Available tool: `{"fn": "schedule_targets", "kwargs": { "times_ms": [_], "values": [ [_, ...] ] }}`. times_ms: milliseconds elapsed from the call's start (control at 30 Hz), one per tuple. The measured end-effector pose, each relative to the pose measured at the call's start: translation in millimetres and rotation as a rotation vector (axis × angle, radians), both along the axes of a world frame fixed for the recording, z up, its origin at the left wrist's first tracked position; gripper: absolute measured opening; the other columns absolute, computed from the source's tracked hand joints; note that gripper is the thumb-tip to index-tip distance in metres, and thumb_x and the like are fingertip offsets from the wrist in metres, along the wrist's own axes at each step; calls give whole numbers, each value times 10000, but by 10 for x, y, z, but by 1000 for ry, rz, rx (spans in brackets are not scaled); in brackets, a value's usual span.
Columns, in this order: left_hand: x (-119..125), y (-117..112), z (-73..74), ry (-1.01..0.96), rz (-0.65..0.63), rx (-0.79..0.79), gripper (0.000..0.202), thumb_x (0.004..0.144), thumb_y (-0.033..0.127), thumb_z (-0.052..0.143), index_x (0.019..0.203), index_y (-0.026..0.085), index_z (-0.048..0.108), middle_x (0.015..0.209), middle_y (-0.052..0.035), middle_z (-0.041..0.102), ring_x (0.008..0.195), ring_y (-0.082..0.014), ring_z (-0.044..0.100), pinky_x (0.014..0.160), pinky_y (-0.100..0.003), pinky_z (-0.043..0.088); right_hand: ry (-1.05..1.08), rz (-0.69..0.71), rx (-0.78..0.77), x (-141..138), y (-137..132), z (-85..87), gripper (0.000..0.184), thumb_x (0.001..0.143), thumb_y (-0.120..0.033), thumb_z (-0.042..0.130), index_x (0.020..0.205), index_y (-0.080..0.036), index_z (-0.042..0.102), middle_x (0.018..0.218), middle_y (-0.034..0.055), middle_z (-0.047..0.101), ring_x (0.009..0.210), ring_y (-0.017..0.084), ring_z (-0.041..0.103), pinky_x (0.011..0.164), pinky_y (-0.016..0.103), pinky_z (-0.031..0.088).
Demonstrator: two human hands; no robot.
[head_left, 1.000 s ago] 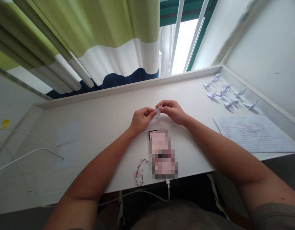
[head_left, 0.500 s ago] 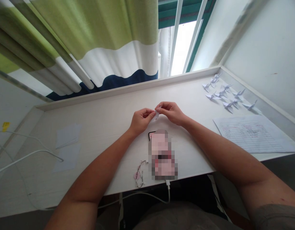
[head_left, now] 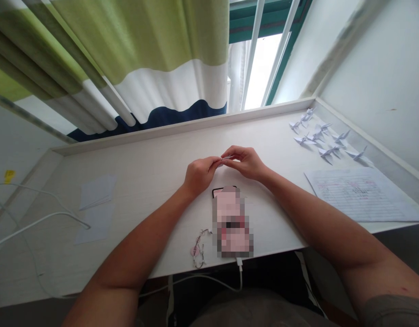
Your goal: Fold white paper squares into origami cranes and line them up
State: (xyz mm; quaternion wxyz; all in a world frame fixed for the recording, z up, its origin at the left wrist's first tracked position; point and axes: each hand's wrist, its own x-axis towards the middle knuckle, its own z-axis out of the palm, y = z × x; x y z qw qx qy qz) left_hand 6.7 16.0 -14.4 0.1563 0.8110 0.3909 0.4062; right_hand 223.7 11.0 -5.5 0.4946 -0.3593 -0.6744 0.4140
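A small folded piece of white paper [head_left: 226,158] is pinched between my two hands, above the middle of the white desk [head_left: 155,181]. My left hand [head_left: 201,173] grips its left end, with thumb and fingers pressed together. On the other side my right hand [head_left: 245,161] holds it between thumb and fingertips. Fingers cover most of the paper, so its folded shape is hard to make out. Just below the hands lies a phone [head_left: 231,222], partly blurred out, with a white cable [head_left: 239,268] plugged into its lower end.
Several folded paper cranes [head_left: 327,152] stand at the back right. A lined, written sheet [head_left: 359,193] lies in front of them. White paper pieces [head_left: 95,209] rest on the left, under a white cord [head_left: 56,215]. A beaded strap [head_left: 197,250] lies beside the phone.
The paper has turned from hanging downward to lying nearly flat between the fingers. My left hand has rolled over, its back now more upward. The camera view has shifted slightly.
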Motion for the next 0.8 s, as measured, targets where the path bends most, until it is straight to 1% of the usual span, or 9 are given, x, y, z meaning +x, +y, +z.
{"fn": "schedule_targets", "kwargs": {
  "times_ms": [133,233,333,400,500,600,700,733,800],
  "values": [
    [-5,11,24,-45,-55,-49,262,1043,446,685,1054,236,841,1017,-78,872,895,-237,818,865,-347,606,-60,-13,43,15,8,7,302,916,-516,838,920,-215,804,927,58,798,901,215,747,908,451,624],
    [13,5,43,-153,-101,-167,270,1023,461,711,1052,223,835,995,-78,868,887,-230,820,866,-348,614,-73,-26,41,25,7,18,291,926,-499,825,914,-209,798,924,59,795,890,212,738,896,441,615],
    [36,-1,58,-246,-116,-305,297,986,491,751,994,204,824,943,-84,860,869,-234,820,858,-357,619,-74,-37,31,34,4,35,280,916,-480,841,898,-205,793,901,55,788,876,209,730,890,434,603],
    [50,0,68,-300,-128,-389,334,971,522,761,956,193,812,907,-87,853,852,-234,819,833,-353,620,-37,-28,-5,37,9,36,305,910,-500,848,897,-201,790,882,52,780,851,204,723,863,422,600],
    [66,11,87,-382,-172,-473,405,949,579,769,956,175,794,886,-91,844,816,-232,820,783,-340,617,85,5,-90,32,32,5,396,892,-587,847,910,-197,782,878,55,778,812,195,718,815,407,606],
    [69,26,112,-443,-209,-532,479,959,637,730,1001,163,785,907,-100,842,780,-231,823,732,-333,609,177,-6,-148,24,61,-32,440,847,-620,879,912,-197,777,867,57,783,796,189,718,798,398,614],
    [61,34,132,-522,-192,-563,549,1012,681,619,1024,155,775,914,-105,835,745,-220,818,705,-333,609,219,-59,-158,22,75,-38,424,828,-601,904,913,-207,773,849,49,782,783,182,713,784,389,619],
    [59,35,134,-542,-180,-559,545,1006,681,630,1029,154,769,920,-103,834,739,-215,816,701,-331,610,227,-71,-156,22,74,-34,421,821,-596,910,916,-210,773,851,46,782,782,180,712,784,388,620],
    [58,32,127,-558,-166,-538,499,938,646,753,1042,158,757,940,-95,834,743,-207,814,701,-323,614,240,-79,-152,17,68,-21,422,805,-591,924,923,-215,773,862,43,782,791,179,713,794,389,623]
  ]
}}
